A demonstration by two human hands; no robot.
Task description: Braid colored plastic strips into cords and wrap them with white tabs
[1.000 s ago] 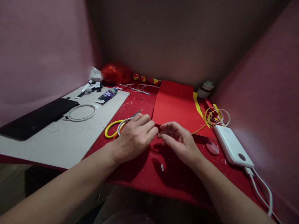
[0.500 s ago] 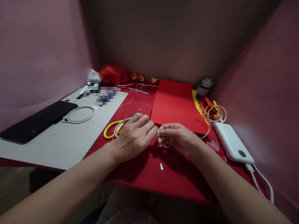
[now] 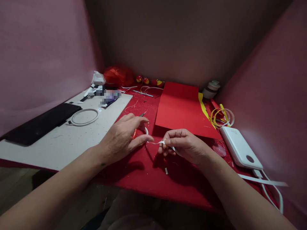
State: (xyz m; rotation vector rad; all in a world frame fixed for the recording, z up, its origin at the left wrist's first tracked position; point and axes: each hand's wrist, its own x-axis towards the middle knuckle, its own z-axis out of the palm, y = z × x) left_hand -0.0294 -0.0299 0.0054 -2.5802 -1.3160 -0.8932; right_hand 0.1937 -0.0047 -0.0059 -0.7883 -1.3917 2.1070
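Observation:
My right hand (image 3: 183, 143) pinches a thin white strip (image 3: 163, 142) between thumb and fingertips. A thin, twisted length of it reaches left toward my other thumb; another part hangs below the right fingers. My left hand (image 3: 122, 135) has thumb and fingers apart, its thumb tip close to the strip's left end; whether they touch I cannot make out. Partly hidden behind this hand are a white ring (image 3: 146, 130), an orange-red piece (image 3: 134, 133) and a pointed metal tip (image 3: 142, 114). A small white scrap (image 3: 166, 171) lies on the red cloth (image 3: 144, 179) below.
A red box-like piece (image 3: 179, 108) lies ahead. At right are a white power bank (image 3: 241, 148) with a cable and yellow and clear coiled strips (image 3: 222, 116). A white band (image 3: 263, 180) extends beyond my right forearm. At left, a grey board (image 3: 79, 143) carries a black object (image 3: 43, 124).
My left hand has moved left from my right hand and its fingers have spread. The thin strip now shows between the hands. A white band has appeared beyond my right forearm.

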